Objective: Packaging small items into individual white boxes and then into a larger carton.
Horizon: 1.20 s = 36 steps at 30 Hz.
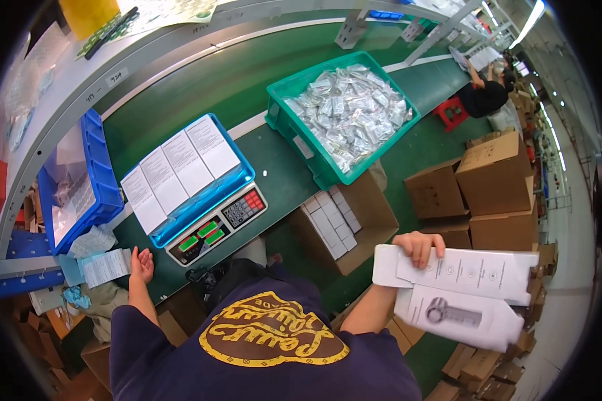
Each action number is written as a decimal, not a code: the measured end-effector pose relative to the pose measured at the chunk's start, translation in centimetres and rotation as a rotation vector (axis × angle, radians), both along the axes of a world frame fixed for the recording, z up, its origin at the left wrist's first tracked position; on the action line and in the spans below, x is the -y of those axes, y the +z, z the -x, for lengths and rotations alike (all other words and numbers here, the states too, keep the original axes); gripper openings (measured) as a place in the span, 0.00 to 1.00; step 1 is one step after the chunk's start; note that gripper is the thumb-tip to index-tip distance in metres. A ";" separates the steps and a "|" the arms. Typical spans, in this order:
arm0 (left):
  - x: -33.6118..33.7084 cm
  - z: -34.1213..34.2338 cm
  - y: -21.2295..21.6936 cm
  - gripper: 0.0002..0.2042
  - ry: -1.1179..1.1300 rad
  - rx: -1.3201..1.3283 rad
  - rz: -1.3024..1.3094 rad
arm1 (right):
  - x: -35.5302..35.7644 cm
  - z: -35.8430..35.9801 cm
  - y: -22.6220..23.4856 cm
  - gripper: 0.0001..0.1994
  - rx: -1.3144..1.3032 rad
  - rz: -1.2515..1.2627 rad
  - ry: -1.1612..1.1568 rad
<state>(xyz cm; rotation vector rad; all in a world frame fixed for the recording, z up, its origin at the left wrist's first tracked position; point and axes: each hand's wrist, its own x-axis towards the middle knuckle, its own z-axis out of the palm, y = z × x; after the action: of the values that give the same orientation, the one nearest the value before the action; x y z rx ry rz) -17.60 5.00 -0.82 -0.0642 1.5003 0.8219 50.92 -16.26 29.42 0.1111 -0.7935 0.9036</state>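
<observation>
Right grip (419, 248) clasping flattened white boxes (458, 315); left grip (142, 265) uncurled beside papers (107, 269); green crate (286, 130) partly hiding cardboard carton (376, 220).

Navy short-sleeved T-shirt (261, 382), brown-and-yellow print (271, 334) in front

Head view: left unit of a side-by-side fisheye pair worn on the head, pointed steeply down past the dark shirt (274, 341) at lower centre and forward over the green workbench (266, 152). Near field takes in the shirt, with the left hand (142, 264) left of centre and the right hand (419, 247) right of centre; far field reaches a co-worker (486, 98) at upper right. Coverage very wide: shelf rail (134, 65) bows into an arc at upper left, corners vignetted black.
</observation>
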 end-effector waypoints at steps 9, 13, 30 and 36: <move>-0.1 0.4 -0.8 0.19 0.015 -0.017 -0.002 | -0.7 2.0 1.2 0.09 0.611 0.806 -0.752; -0.3 0.9 -1.5 0.19 -0.006 -0.017 -0.014 | -0.4 1.0 0.9 0.06 0.010 0.108 0.018; -0.1 -3.0 3.0 0.20 -0.264 -0.089 -0.023 | -1.8 3.8 1.2 0.16 1.096 1.221 -0.825; 0.6 -1.4 3.2 0.23 -0.239 -0.099 0.039 | -0.6 2.9 -2.2 0.17 0.303 0.931 -0.309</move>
<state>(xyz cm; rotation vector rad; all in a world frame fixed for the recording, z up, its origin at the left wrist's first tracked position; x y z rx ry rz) -16.18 4.36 2.41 0.1271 1.5815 0.6109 48.02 -15.67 27.24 -0.9572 -0.5745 0.9226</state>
